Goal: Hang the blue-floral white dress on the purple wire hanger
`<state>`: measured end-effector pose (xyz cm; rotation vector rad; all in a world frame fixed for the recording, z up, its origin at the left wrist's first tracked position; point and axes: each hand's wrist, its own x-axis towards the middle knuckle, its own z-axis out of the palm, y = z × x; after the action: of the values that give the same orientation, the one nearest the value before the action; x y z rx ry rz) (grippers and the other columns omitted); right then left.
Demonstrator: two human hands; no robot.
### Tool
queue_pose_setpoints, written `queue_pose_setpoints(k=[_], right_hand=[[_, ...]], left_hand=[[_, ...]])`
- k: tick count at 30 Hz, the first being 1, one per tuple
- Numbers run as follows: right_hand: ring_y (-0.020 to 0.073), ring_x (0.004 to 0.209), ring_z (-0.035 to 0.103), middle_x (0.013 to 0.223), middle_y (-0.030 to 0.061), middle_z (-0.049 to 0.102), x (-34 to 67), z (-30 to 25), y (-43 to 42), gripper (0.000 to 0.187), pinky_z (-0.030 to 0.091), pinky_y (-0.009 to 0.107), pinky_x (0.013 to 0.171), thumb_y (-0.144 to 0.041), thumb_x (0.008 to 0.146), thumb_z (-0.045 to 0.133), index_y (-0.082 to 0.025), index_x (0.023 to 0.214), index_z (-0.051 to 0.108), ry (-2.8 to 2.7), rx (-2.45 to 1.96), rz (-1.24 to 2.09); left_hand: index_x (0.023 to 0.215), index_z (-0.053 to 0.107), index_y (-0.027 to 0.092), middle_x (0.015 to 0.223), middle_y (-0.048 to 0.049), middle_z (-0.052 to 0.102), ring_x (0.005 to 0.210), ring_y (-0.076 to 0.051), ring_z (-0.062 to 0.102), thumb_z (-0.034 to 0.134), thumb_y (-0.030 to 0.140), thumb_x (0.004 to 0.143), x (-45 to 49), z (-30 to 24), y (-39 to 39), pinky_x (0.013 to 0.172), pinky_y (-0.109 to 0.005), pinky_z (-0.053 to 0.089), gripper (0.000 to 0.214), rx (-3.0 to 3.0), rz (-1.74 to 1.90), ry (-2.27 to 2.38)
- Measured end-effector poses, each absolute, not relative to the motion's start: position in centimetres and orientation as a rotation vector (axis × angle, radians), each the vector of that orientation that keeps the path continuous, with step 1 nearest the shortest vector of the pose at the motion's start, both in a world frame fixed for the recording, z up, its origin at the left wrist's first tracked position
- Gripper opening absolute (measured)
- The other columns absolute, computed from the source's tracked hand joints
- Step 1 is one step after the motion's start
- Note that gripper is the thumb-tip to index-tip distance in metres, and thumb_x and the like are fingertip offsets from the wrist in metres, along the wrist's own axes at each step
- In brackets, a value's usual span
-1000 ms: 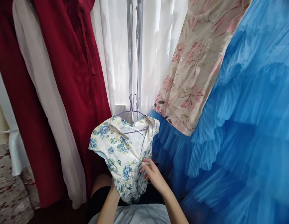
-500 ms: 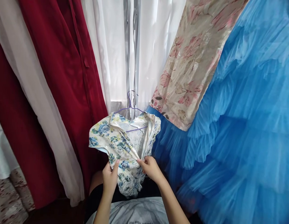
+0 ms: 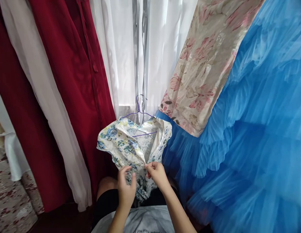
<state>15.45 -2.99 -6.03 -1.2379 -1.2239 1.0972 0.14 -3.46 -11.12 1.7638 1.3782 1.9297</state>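
Head | floral blouse | neckline outward, bottom nearest | long axis near-to-far

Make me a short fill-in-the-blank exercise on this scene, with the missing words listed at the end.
1. The wire hanger that holds the blue-flowered garment is ____ in colour.
2. The hand pinching that garment at the base of its neck opening is the person's ____ one.
3. The pink-flowered fabric hangs between the white cloth and a ____ ruffled fabric.

Missing words: purple; right; blue.
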Motion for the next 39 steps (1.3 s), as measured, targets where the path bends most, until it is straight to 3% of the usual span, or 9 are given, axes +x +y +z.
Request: queue_pose_setpoints(k=[3, 6, 11, 17, 22, 27, 32, 36, 39], right_hand=[[0.0123, 0.038, 0.047, 0.043, 0.0001, 0.058, 14.9, -5.8, -3.2, 0.025, 0.036, 0.024, 0.045, -0.039, 0.077, 0.064, -0.018, 0.063, 0.060, -1.266, -1.184, 1.171], [0.0108, 0.035, 0.043, 0.039, 0.0001, 0.055, 14.8, -3.9, -2.2, 0.031, 0.034, 0.024, 0.042, -0.040, 0.076, 0.065, -0.019, 0.054, 0.058, -1.316, -1.116, 1.208], [0.0078, 0.036, 0.037, 0.039, -0.0013, 0.050, 14.5, 5.0, 3.8, 0.034, 0.028, 0.023, 0.040, -0.034, 0.072, 0.067, -0.018, 0.044, 0.056, -1.243, -0.993, 0.985], [0.0080, 0.041, 0.040, 0.045, -0.0035, 0.054, 13.6, 12.9, 8.3, 0.024, 0.031, 0.023, 0.044, -0.032, 0.073, 0.065, -0.017, 0.055, 0.060, -1.120, -0.875, 0.864], [0.0091, 0.039, 0.039, 0.043, -0.0045, 0.053, 14.0, 11.3, 5.9, 0.023, 0.028, 0.023, 0.042, -0.036, 0.077, 0.066, -0.018, 0.064, 0.061, -1.184, -0.782, 0.883], [0.0093, 0.038, 0.040, 0.040, -0.0058, 0.050, 14.2, 10.6, 3.7, 0.027, 0.028, 0.023, 0.042, -0.036, 0.079, 0.067, -0.020, 0.062, 0.054, -1.232, -0.744, 0.886], [0.0093, 0.039, 0.041, 0.043, -0.0057, 0.052, 13.6, 10.6, 4.0, 0.028, 0.031, 0.023, 0.044, -0.041, 0.080, 0.067, -0.021, 0.066, 0.053, -1.278, -0.706, 0.892], [0.0100, 0.041, 0.040, 0.044, -0.0067, 0.049, 13.1, 7.4, 5.8, 0.028, 0.030, 0.023, 0.046, -0.043, 0.080, 0.063, -0.023, 0.068, 0.049, -1.281, -0.832, 0.862], [0.0098, 0.043, 0.036, 0.044, -0.0079, 0.044, 12.6, 4.0, 6.2, 0.027, 0.027, 0.022, 0.047, -0.040, 0.080, 0.060, -0.023, 0.065, 0.046, -1.288, -0.962, 0.786]], left_hand=[[0.106, 0.058, 0.020, 0.096, -0.0065, 0.067, 0.089, -0.022, 0.066, 0.056, 0.018, 0.087, 2.8, -11.4, -3.0, 0.078, -0.033, 0.051, 0.020, 1.834, 1.555, 1.237], [0.084, 0.054, 0.020, 0.077, -0.0015, 0.062, 0.074, -0.019, 0.061, 0.052, 0.015, 0.086, 3.7, -11.6, -2.0, 0.071, -0.029, 0.046, 0.006, 1.868, 1.506, 1.256], [0.075, 0.049, 0.021, 0.070, 0.0016, 0.054, 0.064, -0.016, 0.056, 0.054, 0.018, 0.084, 3.2, -11.1, -1.6, 0.063, -0.026, 0.042, 0.011, 1.899, 1.371, 1.278], [0.074, 0.051, 0.020, 0.069, 0.0021, 0.054, 0.062, -0.015, 0.055, 0.057, 0.015, 0.081, 4.7, -11.7, -2.7, 0.060, -0.025, 0.041, 0.011, 1.897, 1.254, 1.245], [0.100, 0.062, 0.021, 0.094, -0.0054, 0.066, 0.088, -0.021, 0.063, 0.055, 0.016, 0.089, 3.8, -9.2, -1.8, 0.079, -0.033, 0.050, 0.014, 1.858, 1.547, 1.204], [0.126, 0.061, 0.023, 0.110, -0.0085, 0.067, 0.098, -0.020, 0.064, 0.047, 0.026, 0.100, 0.9, 3.8, 0.9, 0.088, -0.035, 0.050, 0.029, 1.951, 1.970, 1.026], [0.098, 0.069, 0.020, 0.092, -0.0053, 0.070, 0.085, -0.021, 0.064, 0.051, 0.023, 0.098, 0.2, 12.9, 3.4, 0.079, -0.033, 0.049, 0.018, 2.445, 1.618, 1.122], [0.089, 0.067, 0.019, 0.084, -0.0053, 0.069, 0.079, -0.023, 0.064, 0.054, 0.021, 0.094, -0.7, 13.7, 4.7, 0.075, -0.033, 0.046, 0.014, 2.625, 1.496, 1.296], [0.091, 0.068, 0.019, 0.084, -0.0046, 0.071, 0.079, -0.022, 0.065, 0.053, 0.025, 0.095, -3.0, 14.1, 5.5, 0.074, -0.031, 0.046, 0.017, 2.520, 1.652, 1.330]])
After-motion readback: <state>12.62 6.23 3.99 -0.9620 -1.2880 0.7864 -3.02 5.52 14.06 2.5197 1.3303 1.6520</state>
